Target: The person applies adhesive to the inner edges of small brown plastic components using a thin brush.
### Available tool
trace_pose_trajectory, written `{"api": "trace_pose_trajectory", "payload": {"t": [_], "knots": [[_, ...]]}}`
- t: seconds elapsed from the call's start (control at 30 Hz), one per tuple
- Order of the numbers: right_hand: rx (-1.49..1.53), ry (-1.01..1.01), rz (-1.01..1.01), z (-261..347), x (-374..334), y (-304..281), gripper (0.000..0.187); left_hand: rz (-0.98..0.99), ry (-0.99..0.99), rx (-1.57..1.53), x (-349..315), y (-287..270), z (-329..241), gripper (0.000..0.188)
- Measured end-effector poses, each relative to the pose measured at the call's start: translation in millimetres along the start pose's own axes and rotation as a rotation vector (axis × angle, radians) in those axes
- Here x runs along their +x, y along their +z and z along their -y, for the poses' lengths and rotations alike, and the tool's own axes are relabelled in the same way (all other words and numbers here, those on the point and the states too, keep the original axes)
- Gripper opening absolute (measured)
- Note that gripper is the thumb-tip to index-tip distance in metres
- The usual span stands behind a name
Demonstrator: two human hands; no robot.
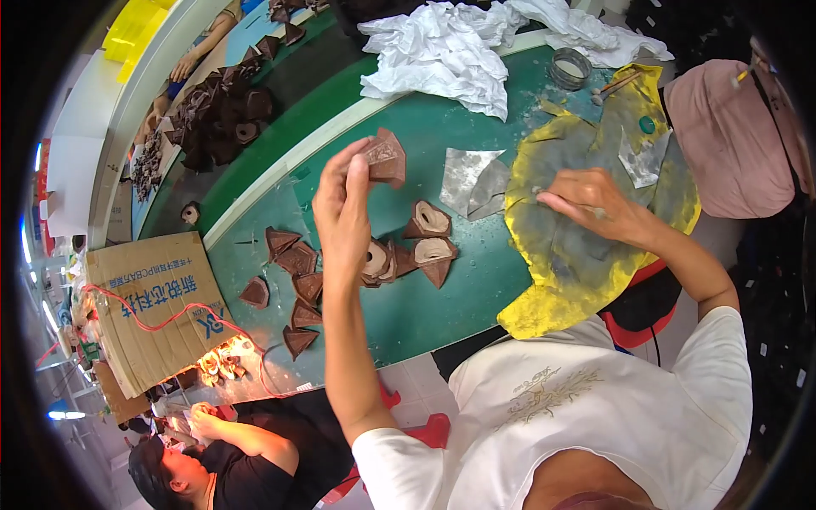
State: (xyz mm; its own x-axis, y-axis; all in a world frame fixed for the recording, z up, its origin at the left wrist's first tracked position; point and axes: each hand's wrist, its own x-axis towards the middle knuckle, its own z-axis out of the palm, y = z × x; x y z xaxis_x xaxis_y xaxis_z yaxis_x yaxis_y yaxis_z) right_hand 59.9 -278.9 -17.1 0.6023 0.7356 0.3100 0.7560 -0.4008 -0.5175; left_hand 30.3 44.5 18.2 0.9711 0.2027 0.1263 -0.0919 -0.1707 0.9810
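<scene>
My left hand [342, 208] is raised over the green table, its thumb and fingers closed on a brown moulded piece [388, 160] with angular sides. Over a yellow cloth [544, 316] smeared with grey, my right hand [591, 200] is closed; whatever its fingers pinch is hidden or too small to name. Left of that hand lie grey, silvery sheets [470, 183]. Several similar pieces rest on the table beside my left forearm, among them an upturned hollow piece [433, 260] with a pale inside and a darker piece [255, 292].
A round glass jar [569, 68] and a wooden-handled brush [619, 87] stand near crumpled white cloth [438, 55]. Beyond a pale rail, a green belt carries a heap of brown pieces [223, 115]. A cardboard sheet [157, 302] and red cable are left; a co-worker [246, 450] sits lower left.
</scene>
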Motion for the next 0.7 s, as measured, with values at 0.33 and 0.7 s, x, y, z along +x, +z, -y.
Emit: {"api": "trace_pose_trajectory", "payload": {"t": [0.33, 0.7], "knots": [[-0.077, -0.081, 0.002, 19.9, 3.6, 3.6, 0.016, 0.055, -0.477, -1.483, -77.2, 48.3, 2.7, 0.044], [0.395, 0.493, 0.025, 11.9, 15.3, -4.7, 0.022, -0.072, -0.388, -1.521, -109.0, 35.5, 15.3, 0.046]]}}
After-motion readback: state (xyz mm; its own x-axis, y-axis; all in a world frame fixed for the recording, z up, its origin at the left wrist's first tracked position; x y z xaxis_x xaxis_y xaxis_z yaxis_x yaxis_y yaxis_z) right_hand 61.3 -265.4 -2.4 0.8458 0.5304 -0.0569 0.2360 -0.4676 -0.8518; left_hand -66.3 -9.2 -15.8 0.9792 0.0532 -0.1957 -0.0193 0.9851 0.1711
